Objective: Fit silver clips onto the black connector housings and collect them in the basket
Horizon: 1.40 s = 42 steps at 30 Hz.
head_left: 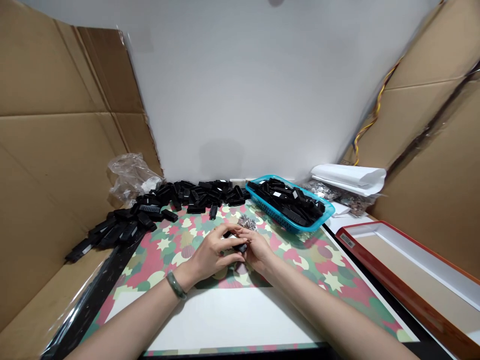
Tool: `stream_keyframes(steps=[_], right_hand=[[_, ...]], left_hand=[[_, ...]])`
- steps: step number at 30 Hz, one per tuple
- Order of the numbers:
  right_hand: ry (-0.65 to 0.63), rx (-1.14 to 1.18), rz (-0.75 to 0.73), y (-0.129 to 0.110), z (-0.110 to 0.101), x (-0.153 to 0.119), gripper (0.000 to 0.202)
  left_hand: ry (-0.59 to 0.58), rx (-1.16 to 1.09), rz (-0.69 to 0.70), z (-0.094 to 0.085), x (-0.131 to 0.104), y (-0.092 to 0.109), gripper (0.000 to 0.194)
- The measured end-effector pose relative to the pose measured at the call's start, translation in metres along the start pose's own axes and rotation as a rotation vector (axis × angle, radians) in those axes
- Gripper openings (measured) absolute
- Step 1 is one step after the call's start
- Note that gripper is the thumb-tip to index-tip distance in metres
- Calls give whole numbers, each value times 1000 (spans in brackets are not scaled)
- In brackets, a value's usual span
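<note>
Both my hands meet over the middle of the patterned mat, around a small black plastic piece. My left hand, with a dark green bangle at the wrist, has its fingers wrapped over the piece from the left. On the other side my right hand grips the same piece, fingertips close to the left ones. Much of the piece is hidden by the fingers, so its exact kind does not show. Just beyond the hands lies a small heap of shiny metal parts.
Black plastic pieces are piled along the back and left. A blue basket holds more of them at back right. A white sheet lies in front. At right is a red-edged box lid; cardboard walls flank both sides.
</note>
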State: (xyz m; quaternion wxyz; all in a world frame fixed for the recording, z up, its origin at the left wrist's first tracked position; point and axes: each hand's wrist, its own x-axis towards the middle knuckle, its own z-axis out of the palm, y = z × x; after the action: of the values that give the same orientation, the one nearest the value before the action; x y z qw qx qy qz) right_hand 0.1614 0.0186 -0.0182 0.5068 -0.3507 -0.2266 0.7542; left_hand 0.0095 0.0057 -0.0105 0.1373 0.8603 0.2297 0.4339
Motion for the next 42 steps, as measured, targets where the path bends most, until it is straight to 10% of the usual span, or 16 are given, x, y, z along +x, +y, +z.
stream_keyframes(steps=[12, 19, 26, 33, 42], right_hand=[[-155, -10, 73, -18, -2, -4, 26], [-155, -1123, -685, -30, -14, 3, 13], [-271, -1642, -694, -18, -11, -1, 8], [-219, -1584, -623, -16, -9, -1, 11], [-168, -826, -551, -27, -4, -6, 16]], left_hand=[[61, 34, -100, -13, 4, 2, 17], [366, 183, -267, -32, 2, -15, 26], [335, 221, -271, -28, -1, -22, 18], [322, 183, -273, -26, -1, -21, 19], [305, 131, -267, -23, -5, -20, 23]])
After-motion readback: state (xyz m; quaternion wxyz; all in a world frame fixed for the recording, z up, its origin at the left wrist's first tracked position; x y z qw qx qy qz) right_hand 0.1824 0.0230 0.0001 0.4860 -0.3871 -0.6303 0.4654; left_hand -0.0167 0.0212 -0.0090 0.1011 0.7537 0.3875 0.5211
